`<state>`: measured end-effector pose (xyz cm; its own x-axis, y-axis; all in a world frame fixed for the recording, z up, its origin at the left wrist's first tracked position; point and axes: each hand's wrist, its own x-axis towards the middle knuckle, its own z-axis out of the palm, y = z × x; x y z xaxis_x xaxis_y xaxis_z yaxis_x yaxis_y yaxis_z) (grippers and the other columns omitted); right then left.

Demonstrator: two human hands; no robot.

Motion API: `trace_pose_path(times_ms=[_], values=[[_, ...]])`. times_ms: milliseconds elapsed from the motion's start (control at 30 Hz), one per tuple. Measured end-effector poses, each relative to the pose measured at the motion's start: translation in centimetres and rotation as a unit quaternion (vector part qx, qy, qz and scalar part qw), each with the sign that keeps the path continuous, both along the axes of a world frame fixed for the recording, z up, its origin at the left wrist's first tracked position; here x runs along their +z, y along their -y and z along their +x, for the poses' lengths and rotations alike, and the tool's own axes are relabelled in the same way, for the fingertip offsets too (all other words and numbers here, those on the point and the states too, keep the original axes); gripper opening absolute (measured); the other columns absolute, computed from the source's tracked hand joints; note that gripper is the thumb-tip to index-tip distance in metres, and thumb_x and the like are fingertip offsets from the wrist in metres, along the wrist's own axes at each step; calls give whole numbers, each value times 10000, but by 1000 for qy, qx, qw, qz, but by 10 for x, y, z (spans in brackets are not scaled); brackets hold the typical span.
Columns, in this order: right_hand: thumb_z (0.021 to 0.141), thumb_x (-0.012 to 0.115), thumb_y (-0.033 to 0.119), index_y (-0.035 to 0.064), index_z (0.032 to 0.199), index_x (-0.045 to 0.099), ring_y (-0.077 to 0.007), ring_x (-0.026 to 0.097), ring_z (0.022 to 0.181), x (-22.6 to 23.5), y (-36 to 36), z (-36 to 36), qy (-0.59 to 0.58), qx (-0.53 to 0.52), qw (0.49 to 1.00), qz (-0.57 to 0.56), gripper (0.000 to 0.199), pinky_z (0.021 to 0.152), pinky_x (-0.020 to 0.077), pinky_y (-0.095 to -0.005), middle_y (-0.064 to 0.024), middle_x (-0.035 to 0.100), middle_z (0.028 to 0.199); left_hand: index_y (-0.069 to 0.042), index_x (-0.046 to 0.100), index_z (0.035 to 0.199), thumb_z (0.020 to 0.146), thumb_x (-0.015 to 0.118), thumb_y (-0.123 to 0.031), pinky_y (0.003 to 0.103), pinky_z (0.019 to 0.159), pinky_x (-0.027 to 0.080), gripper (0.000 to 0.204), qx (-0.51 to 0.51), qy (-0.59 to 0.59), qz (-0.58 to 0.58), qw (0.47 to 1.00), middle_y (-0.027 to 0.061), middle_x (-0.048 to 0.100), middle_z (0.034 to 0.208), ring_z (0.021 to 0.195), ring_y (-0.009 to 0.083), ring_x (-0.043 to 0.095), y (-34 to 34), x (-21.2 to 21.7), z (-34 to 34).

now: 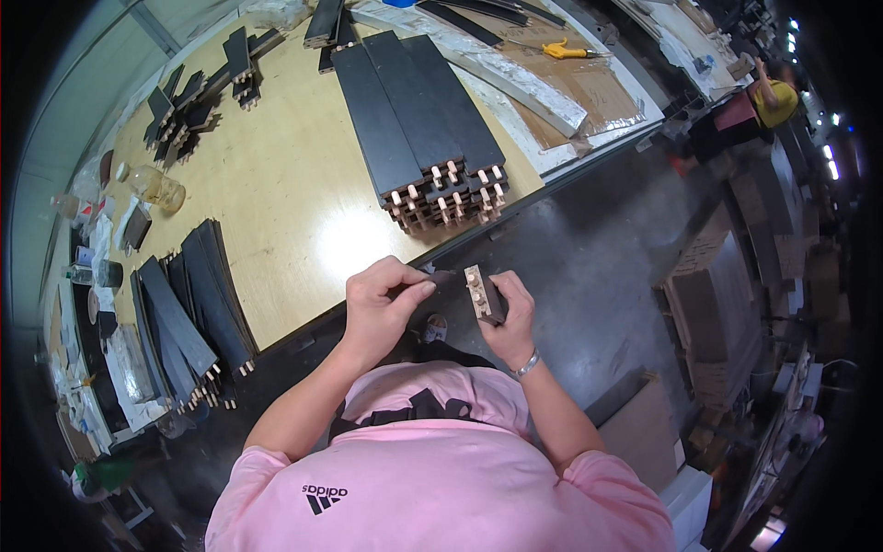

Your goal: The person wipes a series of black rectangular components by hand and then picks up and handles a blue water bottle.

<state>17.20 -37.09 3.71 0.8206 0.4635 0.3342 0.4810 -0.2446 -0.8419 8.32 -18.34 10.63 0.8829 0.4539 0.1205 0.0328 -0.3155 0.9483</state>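
My right hand (511,322) is wrapped round a dark wooden piece (491,300). Its pale end face, with round marks or dowel ends, points up toward me, and how far the piece extends below is hidden. Just left of it, my left hand (382,299) pinches a small dark flat piece (442,276) between thumb and forefinger, too small to name surely. A gap separates the two held pieces. Beyond my hands, a stack of dark boards (414,110) lies at the table edge, with pale dowels sticking out of the near ends.
More dark boards with dowels (189,304) lie at the table's left, and shorter dark pieces (184,110) are piled farther back. A jar (154,187) lies near the left edge of the pale table (285,221). A yellow-handled tool (566,50) rests on cardboard; another person (768,101) is far right.
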Motion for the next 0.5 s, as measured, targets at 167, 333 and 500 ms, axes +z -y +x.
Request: trace_pose_path(times_ms=[167,333,500], values=[[663,689,10,-2,931,598,-350,589,741,6,-5,-2,-40,43,998,17,283,661,469,-365,-150,569,833,23,709,815,767,749,-9,274,610,447,70,-20,16,34,999,72,653,723,655,144,590,-3,4,0],[658,692,17,-8,919,589,-335,570,717,5,-12,-2,-58,59,996,27,282,657,459,-349,-146,559,817,15,717,825,769,751,-17,277,608,448,73,-39,49,17,998,73,653,719,653,148,591,-7,9,-2],[647,694,17,-16,908,587,-325,570,712,6,-12,-4,-88,63,994,25,285,659,458,-339,-144,556,803,16,718,840,774,752,-22,274,605,436,84,-32,23,8,999,71,640,712,651,147,578,-9,3,4]])
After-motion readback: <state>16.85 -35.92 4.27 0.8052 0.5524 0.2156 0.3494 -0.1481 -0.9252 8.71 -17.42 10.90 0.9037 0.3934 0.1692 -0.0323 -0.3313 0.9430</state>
